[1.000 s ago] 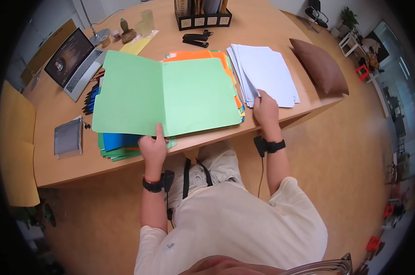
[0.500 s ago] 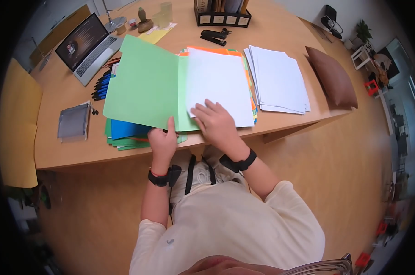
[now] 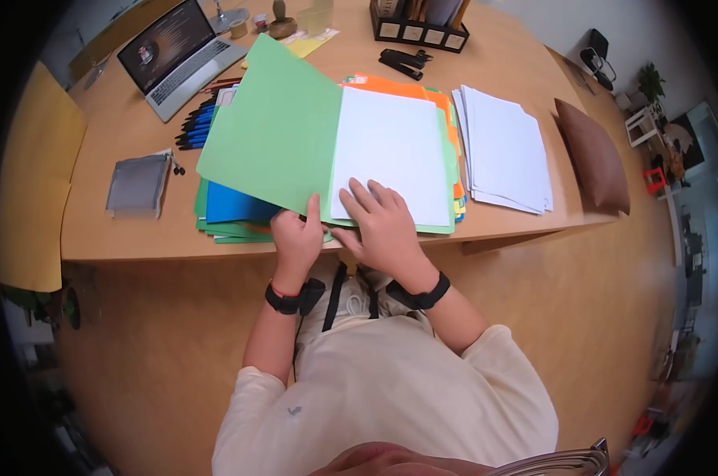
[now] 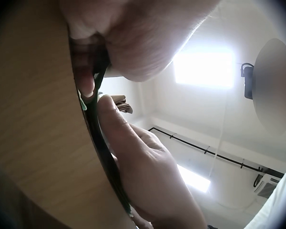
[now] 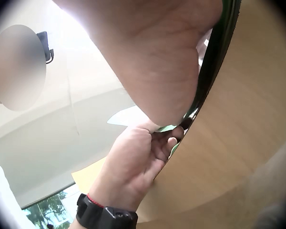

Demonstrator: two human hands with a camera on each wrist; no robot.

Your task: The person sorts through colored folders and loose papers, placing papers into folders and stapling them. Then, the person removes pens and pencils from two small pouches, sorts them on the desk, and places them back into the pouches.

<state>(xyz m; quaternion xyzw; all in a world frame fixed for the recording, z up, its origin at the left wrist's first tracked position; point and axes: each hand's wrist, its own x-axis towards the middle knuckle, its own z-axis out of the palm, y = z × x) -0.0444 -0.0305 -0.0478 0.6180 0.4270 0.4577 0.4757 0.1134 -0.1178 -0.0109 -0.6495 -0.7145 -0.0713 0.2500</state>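
A light green file folder (image 3: 276, 135) lies spread on a pile of folders, its left cover raised at a slant. My left hand (image 3: 297, 242) grips that cover's lower edge near the fold, thumb on top and fingers curled beneath. White paper (image 3: 391, 135) covers the folder's right half. Across the paper's lower left corner rests my right hand (image 3: 387, 234), fingers spread and fairly straight, thumb towards the left hand. In the right wrist view the left hand (image 5: 128, 162) shows curled fingers at the folder edge.
To the right lie a stack of white paper (image 3: 506, 151) and a brown cushion (image 3: 593, 159). On the left are blue pens (image 3: 196, 127), a grey pouch (image 3: 137, 186) and a laptop (image 3: 180, 59). A black stapler (image 3: 404, 63) and a file organizer (image 3: 418, 36) sit behind.
My right hand has left the paper stack, bringing white paper leftward onto the folder's right half, and now rests lower on it. The left hand keeps hold of the cover. The head view has shifted.
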